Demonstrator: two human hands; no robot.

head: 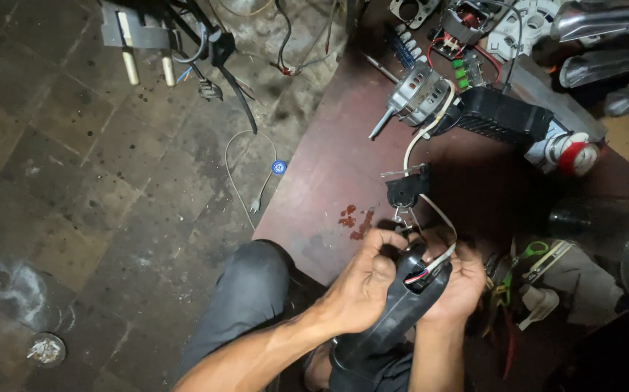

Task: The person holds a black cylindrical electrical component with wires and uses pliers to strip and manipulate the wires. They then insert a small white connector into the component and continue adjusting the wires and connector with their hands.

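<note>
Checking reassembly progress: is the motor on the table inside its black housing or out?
Out: the motor lies bare on the table, beside the black housing.

Black plastic housing, long and curved, sits tilted up from the lap toward the table edge, clasped on both sides. Its upper end is open, and a bundle of thin wires, white, red and black, spills out of that opening. A white cable loops up from there to a small black switch block lying on the dark red table just above the fingers, with metal tabs hanging off its lower side. From the block the white cable climbs on toward the silver motor further up the table.
</note>
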